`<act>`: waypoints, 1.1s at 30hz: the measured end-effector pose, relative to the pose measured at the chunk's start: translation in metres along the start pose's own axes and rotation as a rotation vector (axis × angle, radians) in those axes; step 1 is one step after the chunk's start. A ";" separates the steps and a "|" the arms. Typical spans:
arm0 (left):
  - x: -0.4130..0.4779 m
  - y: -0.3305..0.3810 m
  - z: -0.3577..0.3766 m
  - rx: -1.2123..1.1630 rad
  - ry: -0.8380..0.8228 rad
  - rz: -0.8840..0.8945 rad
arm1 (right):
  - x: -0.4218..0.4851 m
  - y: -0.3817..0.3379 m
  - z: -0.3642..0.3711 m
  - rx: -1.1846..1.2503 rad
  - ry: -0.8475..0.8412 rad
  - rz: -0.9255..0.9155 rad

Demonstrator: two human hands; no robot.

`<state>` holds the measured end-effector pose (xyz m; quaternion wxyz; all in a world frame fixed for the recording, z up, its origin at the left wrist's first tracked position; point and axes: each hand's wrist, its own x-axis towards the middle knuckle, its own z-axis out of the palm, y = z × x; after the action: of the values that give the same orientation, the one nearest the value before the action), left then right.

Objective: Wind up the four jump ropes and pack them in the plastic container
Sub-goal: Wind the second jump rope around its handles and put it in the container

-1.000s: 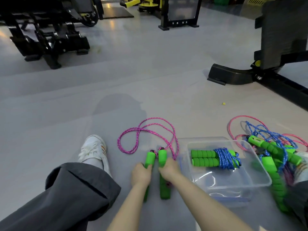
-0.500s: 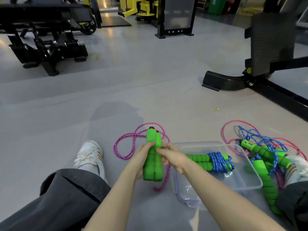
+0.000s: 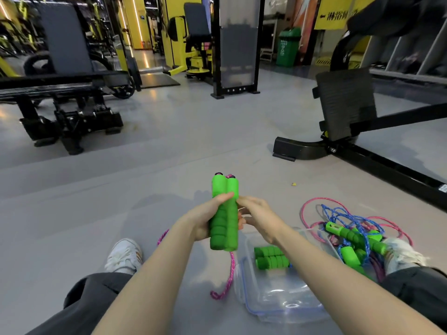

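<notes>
The left hand [image 3: 205,221] clamps two green handles [image 3: 223,213] upright together, likely as a core for winding; their pink cord [image 3: 229,274] dangles below. The right hand [image 3: 257,216] touches them, grasp unclear, near the plastic container [image 3: 245,293] holding one wound rope [image 3: 271,259].

Left arm: your bare left forearm [image 3: 150,274] comes in from the bottom edge, angled up and to the right.
Left hand [image 3: 203,220]: you grip the pair of green ribbed foam handles [image 3: 223,228] upright, with your thumb laid across their front and your fingers wrapped behind.
Right arm: your bare right forearm [image 3: 326,274] runs from the lower right corner up and to the left.
Right hand [image 3: 260,217]: the back faces up, your bent fingers close on the handles' right side and your fingertips touch the foam.
Wrists: both are near each other, with the hands about level.
</notes>
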<state>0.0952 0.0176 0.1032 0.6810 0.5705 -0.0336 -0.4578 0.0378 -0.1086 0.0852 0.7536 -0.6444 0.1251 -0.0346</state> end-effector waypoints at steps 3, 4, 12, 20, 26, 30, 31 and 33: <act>-0.011 0.023 0.010 0.077 0.005 0.041 | 0.002 -0.021 -0.004 0.067 0.011 -0.038; -0.014 0.031 0.012 0.094 -0.008 0.055 | 0.004 -0.026 -0.003 0.051 0.022 -0.058; -0.044 0.054 0.015 0.243 -0.072 0.022 | -0.004 -0.051 -0.003 -0.266 0.146 -0.209; -0.068 0.061 0.015 0.212 -0.351 -0.092 | -0.010 -0.090 -0.017 -0.206 -0.388 -0.097; -0.064 0.058 0.016 0.164 -0.319 -0.029 | -0.010 -0.094 -0.023 -0.015 -0.650 0.066; -0.060 0.059 0.025 0.220 -0.297 -0.050 | -0.010 -0.094 -0.006 0.165 -0.285 -0.012; -0.059 0.060 0.028 0.231 -0.295 -0.054 | -0.010 -0.094 -0.004 0.201 -0.197 -0.021; -0.058 0.062 0.033 0.249 -0.301 -0.058 | -0.010 -0.094 -0.004 0.241 -0.095 -0.010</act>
<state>0.0788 0.0270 0.1928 0.5790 0.5762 -0.1748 -0.5497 0.0377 -0.1259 0.1779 0.8304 -0.5507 0.0812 -0.0224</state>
